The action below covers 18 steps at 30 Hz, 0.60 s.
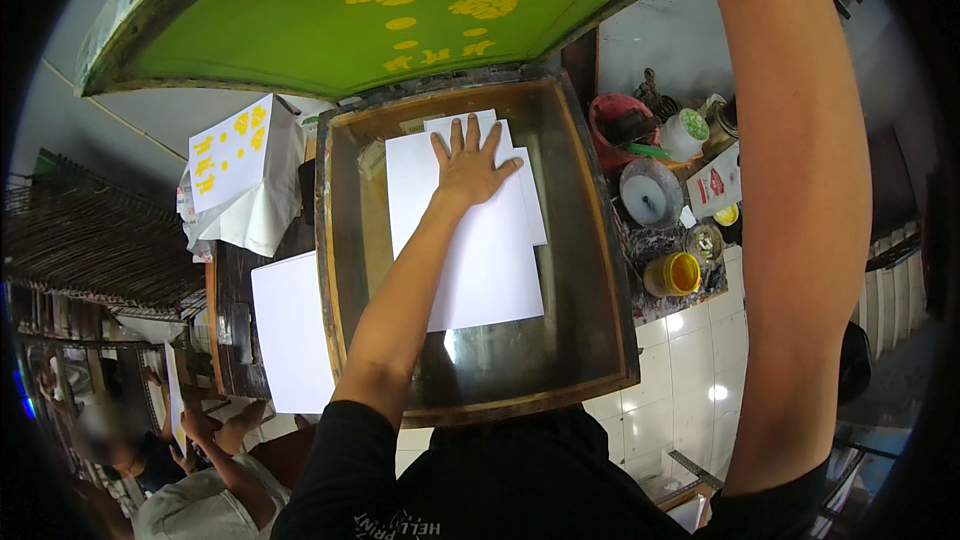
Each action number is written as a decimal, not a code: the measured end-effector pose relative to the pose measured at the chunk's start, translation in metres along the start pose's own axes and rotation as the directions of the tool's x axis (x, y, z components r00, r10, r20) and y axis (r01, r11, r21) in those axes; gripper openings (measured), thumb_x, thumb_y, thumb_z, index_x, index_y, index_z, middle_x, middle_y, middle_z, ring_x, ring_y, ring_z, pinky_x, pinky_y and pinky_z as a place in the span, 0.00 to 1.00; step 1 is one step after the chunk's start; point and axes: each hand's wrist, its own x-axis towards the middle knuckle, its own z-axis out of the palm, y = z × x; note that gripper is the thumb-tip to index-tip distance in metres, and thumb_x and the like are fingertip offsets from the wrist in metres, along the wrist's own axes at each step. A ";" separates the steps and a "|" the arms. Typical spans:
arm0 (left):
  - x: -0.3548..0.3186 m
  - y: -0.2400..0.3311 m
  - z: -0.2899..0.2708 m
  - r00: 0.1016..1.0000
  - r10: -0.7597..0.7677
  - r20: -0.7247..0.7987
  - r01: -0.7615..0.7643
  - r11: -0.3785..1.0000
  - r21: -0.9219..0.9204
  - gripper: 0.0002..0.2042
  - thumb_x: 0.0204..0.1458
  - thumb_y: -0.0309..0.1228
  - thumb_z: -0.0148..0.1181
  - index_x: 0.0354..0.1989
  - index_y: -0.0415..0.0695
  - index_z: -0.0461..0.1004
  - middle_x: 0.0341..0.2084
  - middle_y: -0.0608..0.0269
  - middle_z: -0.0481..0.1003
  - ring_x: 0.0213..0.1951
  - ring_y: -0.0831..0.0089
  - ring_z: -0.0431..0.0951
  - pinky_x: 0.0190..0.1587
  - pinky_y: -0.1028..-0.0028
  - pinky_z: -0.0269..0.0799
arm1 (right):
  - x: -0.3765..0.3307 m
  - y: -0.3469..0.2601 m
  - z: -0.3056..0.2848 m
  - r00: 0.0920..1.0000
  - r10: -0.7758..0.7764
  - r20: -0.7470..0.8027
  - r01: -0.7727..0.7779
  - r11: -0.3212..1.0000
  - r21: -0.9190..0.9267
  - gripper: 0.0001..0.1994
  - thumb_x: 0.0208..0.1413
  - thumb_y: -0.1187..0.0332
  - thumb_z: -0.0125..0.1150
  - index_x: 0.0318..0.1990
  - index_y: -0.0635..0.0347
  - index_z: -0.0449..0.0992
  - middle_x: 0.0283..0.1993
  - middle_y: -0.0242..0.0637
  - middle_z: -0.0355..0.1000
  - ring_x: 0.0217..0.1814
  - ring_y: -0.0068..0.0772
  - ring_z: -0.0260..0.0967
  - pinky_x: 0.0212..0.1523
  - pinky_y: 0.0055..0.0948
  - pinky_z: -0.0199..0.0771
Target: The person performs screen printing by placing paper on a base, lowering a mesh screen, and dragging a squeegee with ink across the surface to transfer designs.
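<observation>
My left hand [470,168] lies flat with its fingers spread, pressing on white paper sheets [485,270]. Several sheets overlap there, some corners sticking out at odd angles, on a wood-edged glass-topped table [580,340]. Raised on the far side is a printing screen [270,30] with green mesh and yellow patterns in it. My right forearm reaches up along the right side and leaves the picture at the top. The right hand is out of sight, so what it holds or touches does not show.
At left, a printed sheet with yellow marks [228,155] tops a wrapped stack, near a blank white sheet [292,335]. A red tub [612,125], a white-lidded jar [684,135] and a yellow ink pot [672,275] crowd the right side. Another person [215,480] sits lower left.
</observation>
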 end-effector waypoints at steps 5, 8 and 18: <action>-0.082 0.001 -0.076 0.826 0.045 -0.562 -0.525 0.427 -0.737 0.33 0.67 0.48 0.54 0.74 0.42 0.57 0.67 0.43 0.68 0.68 0.47 0.68 0.72 0.47 0.54 | -0.067 -0.044 -0.039 0.946 0.259 0.192 -0.313 0.881 0.355 0.20 0.58 0.72 0.49 0.50 0.82 0.77 0.39 0.64 0.79 0.43 0.55 0.79 0.49 0.47 0.77; -0.188 -0.018 -0.105 0.739 -0.101 -0.666 -0.656 0.114 -0.746 0.25 0.65 0.45 0.59 0.60 0.36 0.69 0.56 0.39 0.76 0.52 0.49 0.81 0.64 0.50 0.69 | -0.089 -0.061 -0.056 0.847 0.266 0.461 -0.476 0.766 0.431 0.17 0.63 0.72 0.49 0.53 0.77 0.75 0.36 0.56 0.78 0.39 0.49 0.78 0.46 0.48 0.77; -0.372 0.000 0.031 0.941 -0.318 0.117 0.025 -0.279 -0.960 0.12 0.61 0.30 0.62 0.38 0.29 0.79 0.35 0.42 0.83 0.34 0.63 0.84 0.41 0.64 0.80 | -0.129 -0.004 0.206 0.964 0.065 0.258 -0.154 0.928 0.340 0.14 0.62 0.68 0.61 0.53 0.62 0.71 0.45 0.56 0.75 0.51 0.63 0.72 0.51 0.53 0.69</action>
